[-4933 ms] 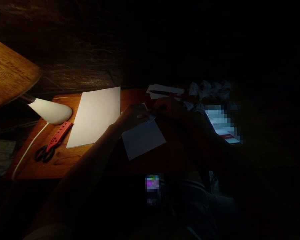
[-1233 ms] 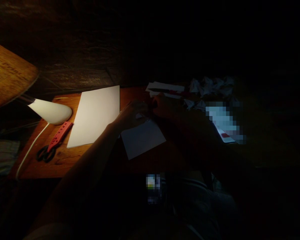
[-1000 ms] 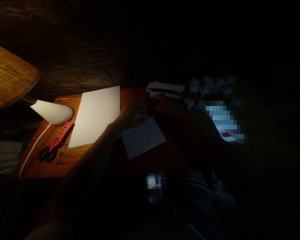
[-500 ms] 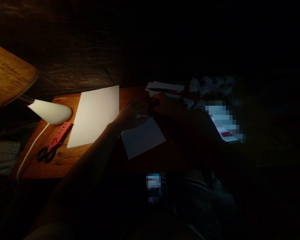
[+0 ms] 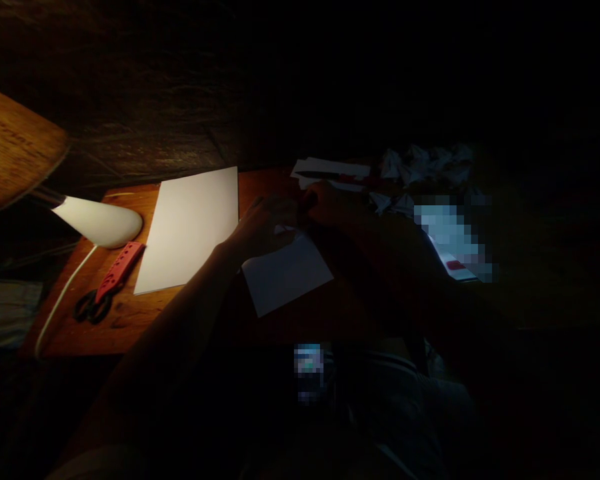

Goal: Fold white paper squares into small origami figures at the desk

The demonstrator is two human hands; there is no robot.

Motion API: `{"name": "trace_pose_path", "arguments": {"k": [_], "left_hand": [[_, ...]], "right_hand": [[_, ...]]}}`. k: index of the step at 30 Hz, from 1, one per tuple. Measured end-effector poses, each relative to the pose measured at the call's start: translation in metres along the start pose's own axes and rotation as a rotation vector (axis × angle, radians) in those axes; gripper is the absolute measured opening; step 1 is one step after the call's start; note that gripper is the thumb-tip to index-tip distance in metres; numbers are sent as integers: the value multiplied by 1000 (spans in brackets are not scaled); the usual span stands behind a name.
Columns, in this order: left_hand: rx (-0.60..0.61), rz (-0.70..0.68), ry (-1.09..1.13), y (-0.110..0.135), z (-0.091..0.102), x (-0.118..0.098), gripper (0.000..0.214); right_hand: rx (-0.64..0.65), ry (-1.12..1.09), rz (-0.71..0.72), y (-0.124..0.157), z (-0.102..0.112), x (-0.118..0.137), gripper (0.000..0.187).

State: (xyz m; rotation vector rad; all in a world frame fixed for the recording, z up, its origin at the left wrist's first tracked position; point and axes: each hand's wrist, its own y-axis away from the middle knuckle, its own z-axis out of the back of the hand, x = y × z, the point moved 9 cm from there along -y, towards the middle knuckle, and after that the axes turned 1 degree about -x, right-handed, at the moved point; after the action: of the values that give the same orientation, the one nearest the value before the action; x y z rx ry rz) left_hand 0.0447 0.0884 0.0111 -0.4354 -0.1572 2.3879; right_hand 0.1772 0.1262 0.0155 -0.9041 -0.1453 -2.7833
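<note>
In deep shadow at the middle of the wooden table, my two hands meet at the far edge of a white sheet of paper (image 5: 287,270). My left hand (image 5: 270,210) is closed over that edge, and a small white paper corner (image 5: 283,229) shows beneath its fingers. Close beside it, my right hand (image 5: 325,200) is curled, its fingertips near those of the left. Darkness hides what the right fingers pinch. The sheet's near part lies flat towards me.
A stack of white paper (image 5: 193,227) lies left, beside a lamp (image 5: 100,220) and scissors (image 5: 107,280) with a red cover. Behind my hands, a knife (image 5: 325,176) rests on paper strips (image 5: 307,165). Several folded paper shapes (image 5: 420,163) and a lit screen (image 5: 447,233) are right.
The view has shifted slightly. My hands stay together at the paper's far edge, with only a small shift of the fingers.
</note>
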Motion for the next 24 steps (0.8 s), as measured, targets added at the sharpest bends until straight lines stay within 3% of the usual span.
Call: {"name": "trace_pose_path", "arguments": {"k": [9,24], "left_hand": [[-9,14,10,1,-1,-1,30],[23,18,4,0,0,-2,21]], "right_hand": [[44,-47,-81,2,0,-3,22],[20,-76,-26,-2,-5,-5,24]]}}
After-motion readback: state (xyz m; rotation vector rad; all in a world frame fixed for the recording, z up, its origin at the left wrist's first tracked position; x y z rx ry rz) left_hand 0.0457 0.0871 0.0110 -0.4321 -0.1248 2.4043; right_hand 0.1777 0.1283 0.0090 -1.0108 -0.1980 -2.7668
